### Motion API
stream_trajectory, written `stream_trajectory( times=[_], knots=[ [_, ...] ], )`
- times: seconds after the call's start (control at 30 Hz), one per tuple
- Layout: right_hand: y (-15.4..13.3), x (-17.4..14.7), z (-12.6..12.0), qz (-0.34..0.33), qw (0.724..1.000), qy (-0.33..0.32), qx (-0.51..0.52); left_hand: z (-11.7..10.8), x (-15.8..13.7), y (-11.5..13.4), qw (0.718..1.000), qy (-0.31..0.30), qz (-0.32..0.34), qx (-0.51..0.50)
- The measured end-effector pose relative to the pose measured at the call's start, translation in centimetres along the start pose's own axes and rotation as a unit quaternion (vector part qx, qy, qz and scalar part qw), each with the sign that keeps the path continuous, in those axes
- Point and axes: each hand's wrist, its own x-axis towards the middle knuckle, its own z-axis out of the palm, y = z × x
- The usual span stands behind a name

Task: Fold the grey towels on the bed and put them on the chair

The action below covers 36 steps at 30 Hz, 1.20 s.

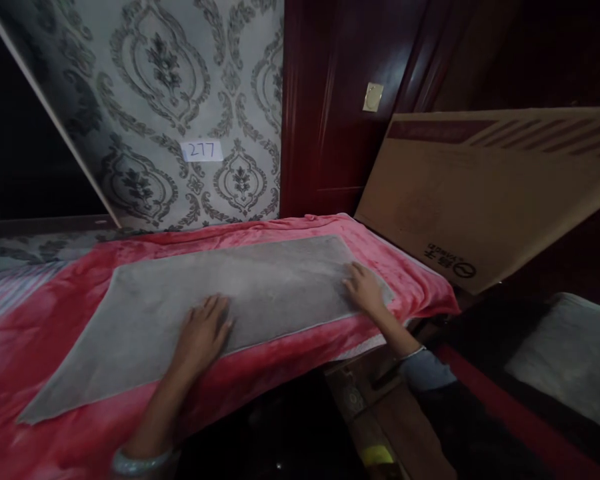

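A grey cloth [275,287] with a soft, plush look lies spread out on a pink-red blanket [260,357]. It is mostly flat, and its near left corner stretches out to a point. My left hand [203,333] rests on the cloth near its front edge, left of the middle, fingers stretched and apart. Toward the cloth's right end, my right hand [364,288] lies on it with the fingers extended. Neither hand grips anything that I can see.
A large cardboard box [480,193] leans at the right behind the blanket. A dark screen [35,133] stands at the left. Behind are a patterned wall with a paper label [201,151] and a dark red door [325,100]. Another grey fabric [570,360] lies at the lower right.
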Motion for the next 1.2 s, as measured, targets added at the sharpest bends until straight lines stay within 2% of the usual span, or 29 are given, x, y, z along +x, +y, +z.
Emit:
stream_trajectory(
  times=[0.07, 0.1, 0.2, 0.37, 0.5, 0.63, 0.77, 0.9, 1.03, 1.1, 1.2],
  knots=[
    [-3.0, -1.2, 1.2, -0.093, 0.994, -0.057, -0.002, 0.8, -0.4, 1.8, 0.999, -0.043, 0.004, 0.032],
    [-4.1, -1.9, 1.7, -0.114, 0.990, -0.087, -0.009, 1.1, -0.7, 2.4, 0.997, -0.059, 0.003, 0.043],
    [-5.8, -3.4, 2.6, -0.118, 0.983, -0.134, -0.034, 1.5, -1.6, 3.0, 0.995, -0.086, 0.001, 0.052],
    [-5.8, -3.8, 2.1, -0.111, 0.982, -0.146, -0.037, 0.3, -1.3, 1.3, 0.993, -0.117, 0.021, 0.024],
    [-5.9, -3.7, 1.9, -0.108, 0.983, -0.143, -0.028, -1.2, 2.6, 0.5, 0.984, -0.163, 0.073, -0.026],
    [-6.0, -4.1, 2.0, -0.105, 0.986, -0.127, -0.009, -1.5, 8.4, 3.1, 0.970, -0.169, 0.156, -0.083],
    [-6.0, -4.9, 2.3, -0.098, 0.989, -0.112, 0.018, 0.7, 12.3, 7.6, 0.949, -0.140, 0.263, -0.105],
    [-5.1, -5.4, 2.6, -0.108, 0.987, -0.095, 0.075, 4.5, 12.9, 9.8, 0.941, -0.143, 0.296, -0.077],
    [-2.0, -2.2, 1.9, -0.142, 0.962, -0.131, 0.195, 6.9, 12.4, 9.1, 0.936, -0.136, 0.311, -0.094],
    [0.0, 1.1, 1.4, -0.071, 0.963, -0.112, 0.235, 7.1, 12.3, 8.7, 0.932, -0.129, 0.321, -0.106],
    [2.9, 7.1, 1.2, 0.078, 0.970, -0.038, 0.227, 6.7, 12.2, 8.6, 0.930, -0.131, 0.322, -0.118]
  ],
)
